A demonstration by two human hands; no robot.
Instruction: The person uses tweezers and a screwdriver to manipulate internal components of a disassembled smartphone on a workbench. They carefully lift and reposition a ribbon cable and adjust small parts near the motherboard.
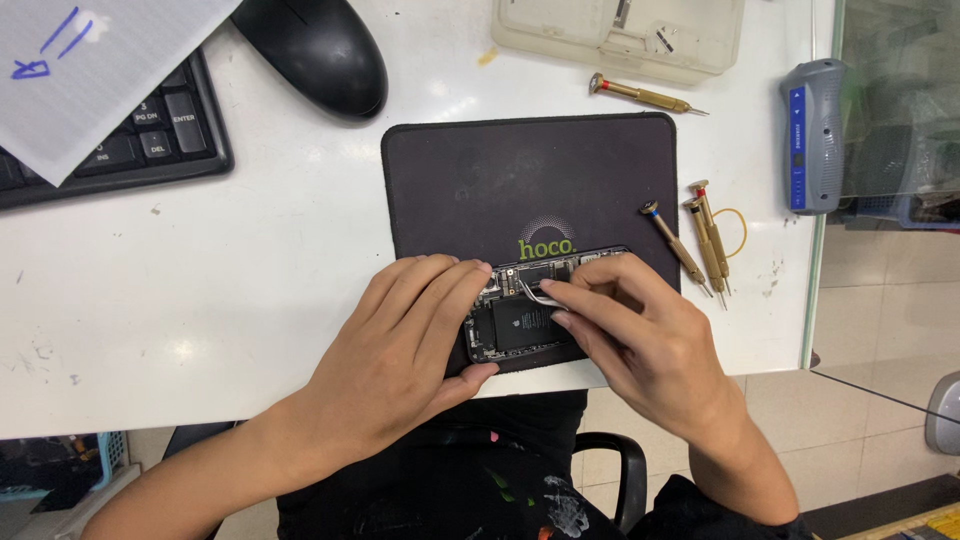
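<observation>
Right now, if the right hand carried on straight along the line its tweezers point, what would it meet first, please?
The right hand aims its tweezers leftward over the opened phone. The first thing in that line looks like the left hand's fingers, though depth is unclear.

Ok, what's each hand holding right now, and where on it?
The right hand pinches metal tweezers by the rear of their shank, tips in the opened phone. The left hand steadies the phone by its left end and edges.

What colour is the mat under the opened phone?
The rectangular soft work mat is dark charcoal, nearly black, with a small green and white logo; the head view shows it.
</observation>
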